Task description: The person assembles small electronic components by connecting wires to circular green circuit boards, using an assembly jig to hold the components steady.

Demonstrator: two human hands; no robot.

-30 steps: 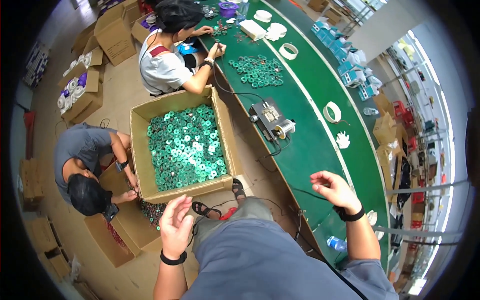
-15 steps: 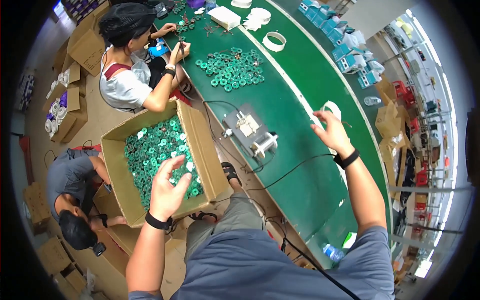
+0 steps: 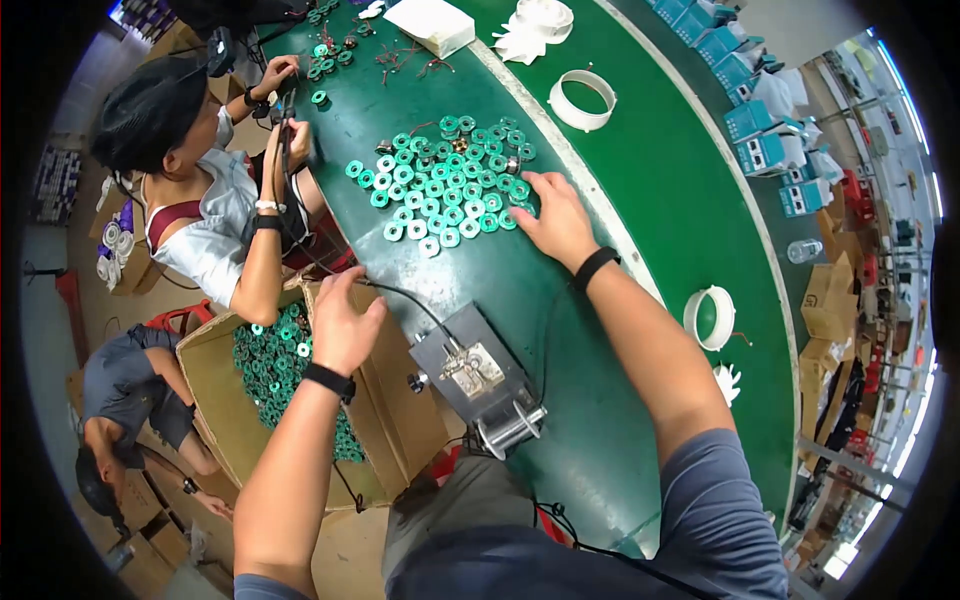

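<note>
On my left, the left hand [image 3: 345, 325] hangs over the counter-side corner of the cardboard box [image 3: 400, 400], thumb and fingers apart, with nothing in it that I can see. I'd steer it clear of the black cable [image 3: 405, 293] beside it, so nothing snags. Past the small machine [image 3: 475, 372], the loose green rings [image 3: 437, 188] lie spread on the counter [image 3: 590, 410]. At their right edge I have the right hand [image 3: 558, 225], its fingers and thumb apart by the outermost rings; whether they touch, I can't tell. Good handling here, I judge, means fingers low and curved, gentle pressure from the outside, and no rings riding up over each other.

Against half a second ago, my left hand has shifted from above the middle of the box to its corner. The spread of rings looks unchanged. My right hand has left its place near the white hoop [image 3: 692, 318] and reached the rings.
</note>
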